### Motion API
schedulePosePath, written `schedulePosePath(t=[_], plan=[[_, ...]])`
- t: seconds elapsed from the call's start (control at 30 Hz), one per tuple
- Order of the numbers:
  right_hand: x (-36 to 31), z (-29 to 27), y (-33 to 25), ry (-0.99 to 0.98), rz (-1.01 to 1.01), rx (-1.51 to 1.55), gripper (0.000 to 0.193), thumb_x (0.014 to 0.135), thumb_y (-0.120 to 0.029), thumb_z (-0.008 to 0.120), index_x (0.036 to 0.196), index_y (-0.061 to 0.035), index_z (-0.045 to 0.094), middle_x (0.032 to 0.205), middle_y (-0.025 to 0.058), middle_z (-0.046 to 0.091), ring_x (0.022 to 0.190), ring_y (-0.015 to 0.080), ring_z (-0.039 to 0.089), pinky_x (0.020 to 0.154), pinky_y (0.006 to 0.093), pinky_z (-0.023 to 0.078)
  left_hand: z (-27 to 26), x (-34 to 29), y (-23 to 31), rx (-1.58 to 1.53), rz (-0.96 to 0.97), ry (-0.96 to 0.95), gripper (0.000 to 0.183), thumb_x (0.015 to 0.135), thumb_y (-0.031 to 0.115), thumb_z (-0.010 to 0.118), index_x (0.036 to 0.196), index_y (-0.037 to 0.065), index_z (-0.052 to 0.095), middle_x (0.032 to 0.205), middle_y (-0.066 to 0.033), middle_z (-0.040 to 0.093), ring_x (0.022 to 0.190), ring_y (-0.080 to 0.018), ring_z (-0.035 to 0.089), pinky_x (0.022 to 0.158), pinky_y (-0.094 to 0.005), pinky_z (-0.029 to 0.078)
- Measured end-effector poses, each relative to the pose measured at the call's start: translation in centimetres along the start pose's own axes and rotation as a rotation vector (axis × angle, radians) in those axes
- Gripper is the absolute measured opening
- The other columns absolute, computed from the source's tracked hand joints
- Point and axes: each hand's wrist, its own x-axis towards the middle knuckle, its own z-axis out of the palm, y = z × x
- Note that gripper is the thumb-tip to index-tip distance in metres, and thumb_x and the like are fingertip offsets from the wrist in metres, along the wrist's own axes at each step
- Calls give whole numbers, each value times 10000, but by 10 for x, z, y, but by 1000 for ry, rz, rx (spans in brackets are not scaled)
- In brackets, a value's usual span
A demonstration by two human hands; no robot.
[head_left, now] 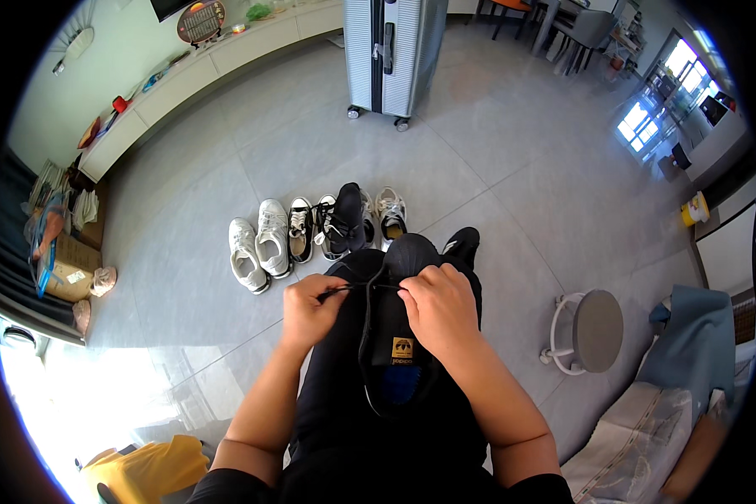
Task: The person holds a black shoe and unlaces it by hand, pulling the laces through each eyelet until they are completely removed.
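A black sneaker (pixel 385 323) rests on my lap, its toe pointing away from me and its blue insole toward me. A yellow label shows on its tongue. My left hand (pixel 308 312) is closed in a pinch on one end of the black shoelace (pixel 334 291), left of the shoe. Over the shoe's right side, my right hand (pixel 442 309) pinches the lace too. The lace runs taut between both hands across the shoe. Beyond my knees stands another black lace-up shoe (pixel 348 217); whether a foot is in it, I cannot tell.
White sneakers (pixel 272 238) and black-and-white shoes (pixel 301 228) stand in a row on the grey tiled floor. A silver suitcase (pixel 384 59) stands farther off. To my right is a round stool (pixel 598 331); yellow cloth (pixel 147 470) lies at lower left.
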Motion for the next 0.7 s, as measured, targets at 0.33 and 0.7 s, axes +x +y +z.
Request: schedulePosePath(t=[0.33,0.7], plan=[[-1,0,-1,41,-33,19,60,734,-99,689,787,-80,668,723,36,566,713,239,527,670,355,423,-22,-18,-32,273,-163,118,115,710,44,684,820,12,698,729,-121,667,603,-209,627,574,-296,485],[-3,-5,-6,106,-76,-20,187,691,-161,737,831,-77,647,725,29,528,726,230,504,661,356,394,-16,1,8,7,-87,-88,271,706,29,716,974,55,692,877,-30,680,681,-120,585,602,-225,444]])
